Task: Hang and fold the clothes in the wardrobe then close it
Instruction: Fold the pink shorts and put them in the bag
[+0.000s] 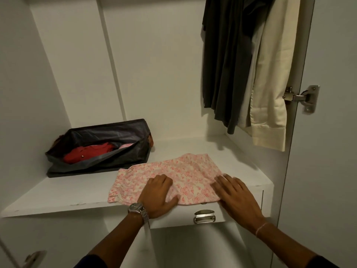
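Observation:
A pink and white patterned garment (179, 171) lies folded on the white wardrobe shelf (77, 192), near its front edge. My left hand (158, 196), with a watch on its wrist, presses flat on the garment's near middle. My right hand (237, 196) lies flat with spread fingers on the garment's right end. Dark garments (229, 60) and a cream garment (270, 89) hang at the upper right inside the wardrobe.
An open black fabric bag (100, 151) with red clothing (87, 153) inside sits at the back left of the shelf. A drawer with a metal handle (204, 216) is below the shelf's front. The open wardrobe door with its hinge (303, 97) stands at the right.

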